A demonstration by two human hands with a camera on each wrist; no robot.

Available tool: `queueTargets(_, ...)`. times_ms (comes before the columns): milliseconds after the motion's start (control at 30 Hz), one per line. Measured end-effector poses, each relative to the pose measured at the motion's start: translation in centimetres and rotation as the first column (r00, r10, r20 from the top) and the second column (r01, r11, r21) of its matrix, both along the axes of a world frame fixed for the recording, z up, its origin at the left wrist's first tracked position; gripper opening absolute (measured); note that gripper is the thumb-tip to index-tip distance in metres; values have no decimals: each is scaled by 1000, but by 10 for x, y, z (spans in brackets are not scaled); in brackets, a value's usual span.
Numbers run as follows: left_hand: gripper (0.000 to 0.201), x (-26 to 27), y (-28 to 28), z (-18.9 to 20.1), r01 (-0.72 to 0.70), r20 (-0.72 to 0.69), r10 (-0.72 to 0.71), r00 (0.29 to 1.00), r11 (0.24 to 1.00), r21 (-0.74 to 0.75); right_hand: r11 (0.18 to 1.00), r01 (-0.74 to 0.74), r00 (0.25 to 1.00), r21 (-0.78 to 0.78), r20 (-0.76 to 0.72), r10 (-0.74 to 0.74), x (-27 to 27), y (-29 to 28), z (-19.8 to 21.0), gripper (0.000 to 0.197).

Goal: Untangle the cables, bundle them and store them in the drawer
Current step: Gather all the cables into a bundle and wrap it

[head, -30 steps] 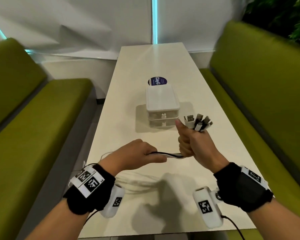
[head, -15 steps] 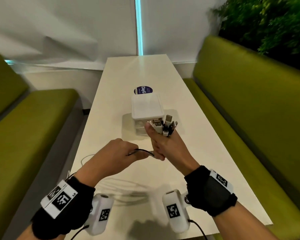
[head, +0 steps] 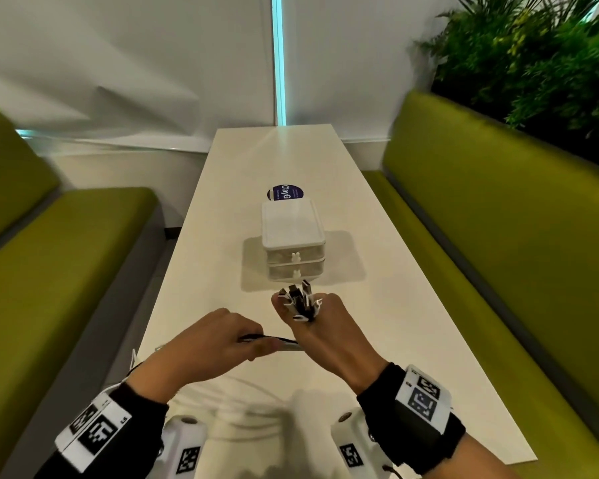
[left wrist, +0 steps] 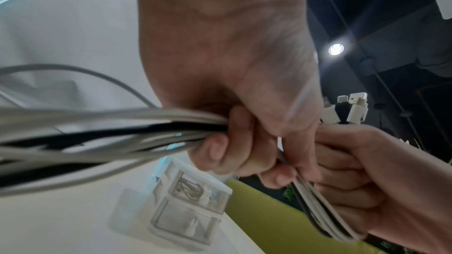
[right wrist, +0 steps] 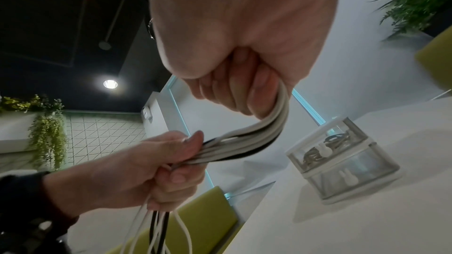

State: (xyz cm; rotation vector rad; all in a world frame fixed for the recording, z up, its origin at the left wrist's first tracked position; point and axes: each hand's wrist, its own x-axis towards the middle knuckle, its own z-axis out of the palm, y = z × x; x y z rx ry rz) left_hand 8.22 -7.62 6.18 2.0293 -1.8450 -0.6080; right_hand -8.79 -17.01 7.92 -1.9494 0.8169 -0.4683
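A bunch of white and black cables (head: 280,339) runs between my two hands above the white table (head: 377,323). My right hand (head: 320,328) grips the bunch in a fist, and the plug ends (head: 300,299) stick up out of it. My left hand (head: 223,342) grips the same cables (right wrist: 244,143) just to its left, close to the right hand (left wrist: 362,171). The rest of the cables (left wrist: 97,132) trails back over the table's near edge. The small clear two-drawer unit (head: 293,243) stands just beyond the plugs, both drawers shut. Its top drawer (right wrist: 325,148) holds coiled cables.
A dark round sticker (head: 286,193) lies on the table behind the drawer unit. Green benches (head: 66,271) run along both long sides. Plants (head: 533,63) stand behind the right bench. Loose white cable loops (head: 222,397) lie near the table's front edge.
My right hand with the plug ends has moved left, from beside the drawer unit to in front of it. My left hand keeps its grip on the cables close beside it.
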Motion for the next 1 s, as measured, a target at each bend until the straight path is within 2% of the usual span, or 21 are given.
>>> queueTargets(100, 55, 12, 2, 6, -21, -72, 21, 997, 1000, 7, 994, -30, 999, -109, -44, 25, 8, -2, 2, 52)
queueTargets(233, 45, 11, -2, 3, -70, -131, 68, 989, 998, -6, 991, -45, 997, -129, -63, 37, 19, -10, -8, 44)
queueTargets(333, 29, 6, -12, 10, -109, -167, 94, 981, 991, -83, 989, -122, 989, -86, -96, 114, 28, -10, -10, 41)
queueTargets(400, 16, 6, -15, 16, -125, -177, 102, 979, 985, -122, 987, -153, 985, -56, -89, 148, 31, -10, -9, 48)
queueTargets(500, 18, 0, -16, 23, -115, -194, 82, 978, 979, -167, 992, -124, 992, -34, -24, 124, 32, -10, -7, 57)
queueTargets(600, 40, -2, -18, 23, -89, -165, 57, 985, 977, -192, 990, -108, 994, -86, 5, 109, 31, -7, -8, 52)
queueTargets(667, 26, -1, -18, 22, -90, -130, 68, 989, 981, -173, 988, -127, 991, -90, 25, 130, 29, -4, -8, 51)
queueTargets(700, 15, 0, -16, 22, -105, -132, 85, 988, 982, -156, 987, -140, 989, -82, 31, 143, 28, -2, -8, 52)
queueTargets(733, 15, 1, -15, 21, -113, -142, 93, 985, 984, -138, 986, -150, 988, -72, 33, 153, 28, -2, -10, 55)
queueTargets(800, 26, 3, -12, 20, -104, -141, 86, 986, 987, -122, 983, -180, 983, -21, 24, 180, 28, -3, -14, 61)
queueTargets(933, 17, 6, -11, 23, -94, -5, 94, 996, 991, -99, 942, -300, 954, 150, 39, 297, 28, -6, -17, 66)
queueTargets(1000, 15, 6, -11, 25, -92, 47, 96, 994, 993, -74, 906, -353, 935, 235, 56, 350, 23, -6, -14, 61)
